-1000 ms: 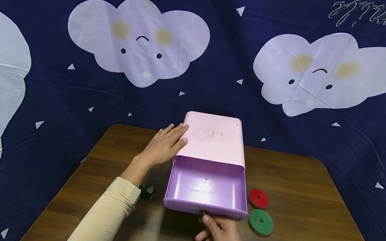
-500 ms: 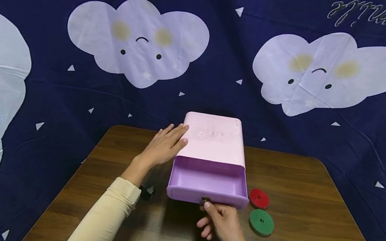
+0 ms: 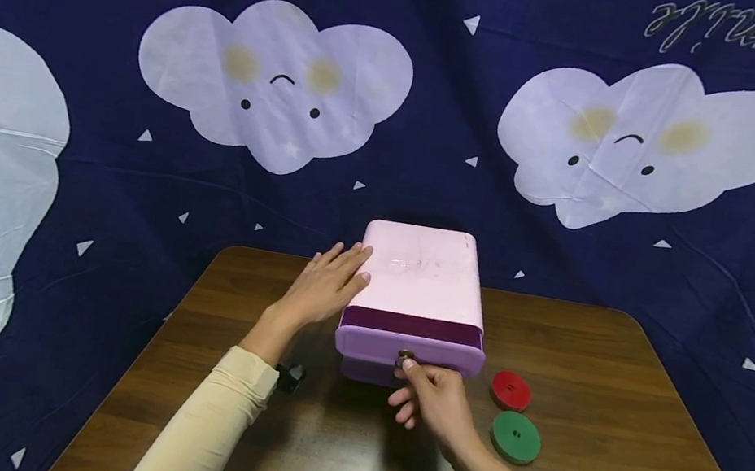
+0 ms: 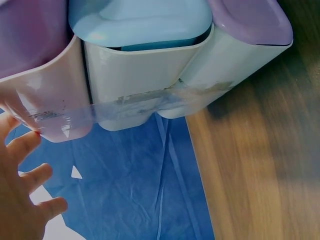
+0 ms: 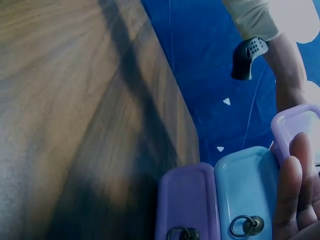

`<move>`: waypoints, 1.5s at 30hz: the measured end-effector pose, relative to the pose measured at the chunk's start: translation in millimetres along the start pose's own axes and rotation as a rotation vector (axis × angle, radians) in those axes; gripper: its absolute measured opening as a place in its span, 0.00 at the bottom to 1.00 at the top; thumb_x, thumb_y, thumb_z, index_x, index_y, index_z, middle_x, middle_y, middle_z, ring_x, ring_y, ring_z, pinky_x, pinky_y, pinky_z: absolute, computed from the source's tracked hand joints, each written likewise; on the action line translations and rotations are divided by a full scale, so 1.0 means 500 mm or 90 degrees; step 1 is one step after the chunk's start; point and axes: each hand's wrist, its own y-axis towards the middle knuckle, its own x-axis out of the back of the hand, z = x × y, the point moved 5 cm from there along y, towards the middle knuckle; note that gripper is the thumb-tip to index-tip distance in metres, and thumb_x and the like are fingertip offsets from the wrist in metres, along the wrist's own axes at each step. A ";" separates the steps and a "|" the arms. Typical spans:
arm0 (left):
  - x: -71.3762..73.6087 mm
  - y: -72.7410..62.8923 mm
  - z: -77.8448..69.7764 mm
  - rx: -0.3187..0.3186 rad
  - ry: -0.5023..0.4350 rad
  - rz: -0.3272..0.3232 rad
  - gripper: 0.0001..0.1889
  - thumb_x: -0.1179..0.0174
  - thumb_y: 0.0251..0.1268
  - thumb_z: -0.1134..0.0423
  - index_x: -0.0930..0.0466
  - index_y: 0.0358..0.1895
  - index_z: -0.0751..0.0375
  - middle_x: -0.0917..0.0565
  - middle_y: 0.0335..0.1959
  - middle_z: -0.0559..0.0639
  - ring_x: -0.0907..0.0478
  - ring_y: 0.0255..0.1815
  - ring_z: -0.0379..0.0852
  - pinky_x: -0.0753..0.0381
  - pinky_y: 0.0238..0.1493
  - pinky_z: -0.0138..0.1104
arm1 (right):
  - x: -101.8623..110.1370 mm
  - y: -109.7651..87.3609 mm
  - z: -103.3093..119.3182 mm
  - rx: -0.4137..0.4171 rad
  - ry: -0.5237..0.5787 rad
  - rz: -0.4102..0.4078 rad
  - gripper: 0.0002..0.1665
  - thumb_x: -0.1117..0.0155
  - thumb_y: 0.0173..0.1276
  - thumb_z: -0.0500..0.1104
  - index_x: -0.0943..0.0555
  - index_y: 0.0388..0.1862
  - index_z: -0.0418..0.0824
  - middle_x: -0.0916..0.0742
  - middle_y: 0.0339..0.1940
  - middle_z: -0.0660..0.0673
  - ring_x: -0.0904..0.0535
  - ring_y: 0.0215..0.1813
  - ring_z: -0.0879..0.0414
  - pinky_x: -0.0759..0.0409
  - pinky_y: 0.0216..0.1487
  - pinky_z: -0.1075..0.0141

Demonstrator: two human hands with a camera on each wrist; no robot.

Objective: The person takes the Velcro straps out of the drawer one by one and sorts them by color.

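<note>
A small drawer unit with a pink top stands on the table, seen from above in the head view. Its purple top drawer sticks out a little, with a narrow dark gap behind its front. My right hand pinches the metal ring pull on that drawer between thumb and forefinger. Against the unit's upper left edge rests my left hand, fingers straight and spread. Below, a blue drawer and a lower purple drawer show in the right wrist view, each with a ring pull.
Right of the unit, a red disc and a green disc lie on the wooden table. A dark blue cloth with clouds hangs behind the table. Clear tape runs across the unit's side.
The top drawer has slid back from far out to almost inside the unit, the right hand moving with its ring pull. The left hand has stayed on the unit's side.
</note>
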 end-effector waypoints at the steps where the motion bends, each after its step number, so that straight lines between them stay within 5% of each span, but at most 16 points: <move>1: 0.001 0.000 -0.001 -0.001 0.001 -0.001 0.30 0.68 0.72 0.38 0.52 0.75 0.38 0.49 0.77 0.42 0.57 0.79 0.53 0.60 0.75 0.56 | 0.001 0.004 0.000 0.000 -0.001 -0.002 0.28 0.46 0.71 0.53 0.19 0.44 0.27 0.12 0.20 0.42 0.20 0.15 0.58 0.20 0.18 0.61; 27: 0.008 0.001 -0.005 -0.014 0.008 0.005 0.27 0.70 0.74 0.41 0.50 0.74 0.38 0.45 0.76 0.43 0.55 0.79 0.53 0.58 0.75 0.57 | 0.021 0.076 0.009 -0.062 0.022 -0.045 0.28 0.45 0.70 0.55 0.19 0.42 0.28 0.13 0.18 0.47 0.21 0.14 0.60 0.23 0.18 0.67; 45: 0.009 -0.001 -0.006 -0.014 0.004 -0.003 0.27 0.69 0.75 0.43 0.49 0.74 0.39 0.46 0.76 0.43 0.54 0.78 0.54 0.57 0.74 0.57 | 0.065 0.026 -0.021 -0.057 0.013 -0.096 0.26 0.44 0.69 0.53 0.19 0.43 0.28 0.13 0.18 0.45 0.21 0.15 0.58 0.20 0.19 0.63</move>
